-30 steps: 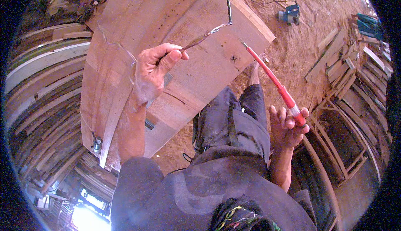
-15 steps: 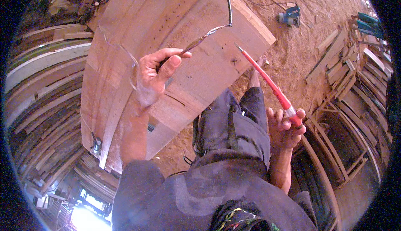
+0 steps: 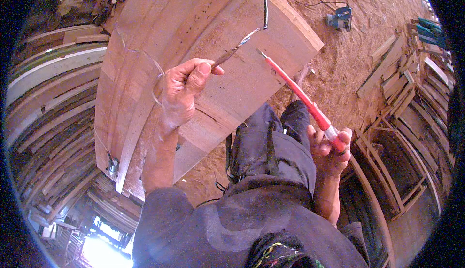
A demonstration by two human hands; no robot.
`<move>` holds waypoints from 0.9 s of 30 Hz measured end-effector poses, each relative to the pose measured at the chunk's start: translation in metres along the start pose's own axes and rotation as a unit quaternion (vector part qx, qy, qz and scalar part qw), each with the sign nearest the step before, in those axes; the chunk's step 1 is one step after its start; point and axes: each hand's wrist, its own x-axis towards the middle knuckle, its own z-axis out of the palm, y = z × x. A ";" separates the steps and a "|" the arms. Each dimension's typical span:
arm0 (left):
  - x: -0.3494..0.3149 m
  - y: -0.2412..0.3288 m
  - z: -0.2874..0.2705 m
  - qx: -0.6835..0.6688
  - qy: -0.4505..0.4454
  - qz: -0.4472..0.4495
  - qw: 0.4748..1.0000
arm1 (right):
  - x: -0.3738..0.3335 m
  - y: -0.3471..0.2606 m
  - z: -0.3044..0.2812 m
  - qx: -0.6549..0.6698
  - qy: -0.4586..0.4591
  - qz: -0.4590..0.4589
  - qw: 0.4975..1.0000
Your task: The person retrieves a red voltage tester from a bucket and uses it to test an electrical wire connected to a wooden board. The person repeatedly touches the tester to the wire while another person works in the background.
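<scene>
My left hand is closed over the wooden table, pinching a twisted wire splice between thumb and fingers. From the splice, a black cable bends up toward the far edge. A thin pale wire runs from behind the same hand across the wood. In my right hand, the fingers wrap the handle of a long red screwdriver with a pale band. Its bare metal tip points up and left, a little apart from the splice.
The broad wooden table lies under my left hand. A blue power tool rests on the sawdust-covered ground, near loose boards. Stacked timber lines the left, and wooden frames stand at the right. A small dark tool sits at the table's near-left corner.
The screwdriver has moved left, its tip now nearer the twisted wires. My left hand has turned slightly and keeps its pinch on the wires.
</scene>
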 end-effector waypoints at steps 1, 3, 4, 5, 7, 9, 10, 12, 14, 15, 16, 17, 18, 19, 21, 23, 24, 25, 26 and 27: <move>0.000 -0.001 -0.001 0.009 0.005 0.002 1.000 | 0.000 0.000 0.000 -0.003 -0.002 0.002 1.000; -0.001 -0.003 -0.001 0.027 0.013 0.007 1.000 | 0.001 0.002 -0.001 -0.005 -0.012 0.009 1.000; -0.001 -0.002 0.000 0.031 0.012 0.008 0.999 | 0.002 0.003 -0.002 -0.006 -0.018 0.012 1.000; -0.001 0.000 0.000 0.034 0.010 0.009 0.999 | 0.002 0.004 -0.002 0.001 -0.017 0.015 1.000; -0.002 0.002 0.002 0.037 0.011 0.008 0.999 | 0.002 0.006 -0.003 0.015 -0.017 0.024 0.999; -0.002 0.002 0.004 0.036 0.014 0.004 0.999 | 0.004 0.009 -0.003 0.029 -0.029 0.016 0.999; -0.002 0.002 0.004 0.035 0.013 0.003 0.999 | 0.004 0.011 -0.003 0.036 -0.035 0.011 0.999; -0.002 0.001 0.003 0.033 0.011 0.001 0.999 | 0.002 0.013 -0.005 0.045 -0.031 0.018 0.998; -0.002 0.000 0.003 0.035 0.012 0.002 0.999 | 0.002 0.014 -0.006 0.052 -0.034 0.019 0.998; -0.002 0.000 0.003 0.035 0.013 0.002 0.999 | 0.003 0.015 -0.006 0.055 -0.039 0.016 0.998; -0.002 0.000 0.003 0.038 0.012 0.003 0.999 | 0.003 0.016 -0.005 0.057 -0.045 0.013 0.997; -0.001 0.000 0.003 0.040 0.012 0.004 0.999 | 0.002 0.016 -0.006 0.057 -0.035 0.017 0.998; -0.001 0.000 0.003 0.041 0.013 0.005 0.999 | 0.000 0.014 -0.007 0.057 -0.026 0.020 0.998; -0.002 0.000 0.004 0.038 0.014 0.003 0.999 | -0.001 0.014 -0.008 0.057 -0.018 0.024 0.998; -0.002 0.001 0.005 0.031 0.013 -0.002 0.999 | 0.000 0.015 -0.008 0.044 -0.023 0.013 0.999; -0.002 0.001 0.004 0.035 0.010 -0.008 0.999 | 0.000 0.016 -0.008 0.042 -0.020 0.009 0.999; -0.002 0.001 0.003 0.037 0.009 -0.011 0.999 | -0.001 0.016 -0.008 0.046 -0.016 0.012 0.999; -0.002 0.002 0.003 0.040 0.010 -0.016 0.999 | -0.001 0.016 -0.008 0.049 -0.016 0.013 0.999; -0.003 0.003 0.003 0.042 0.010 -0.020 0.999 | 0.000 0.017 -0.008 0.051 -0.016 0.013 0.998; -0.003 0.005 0.005 0.045 0.011 -0.025 0.999 | 0.001 0.016 -0.008 0.052 -0.021 0.011 0.998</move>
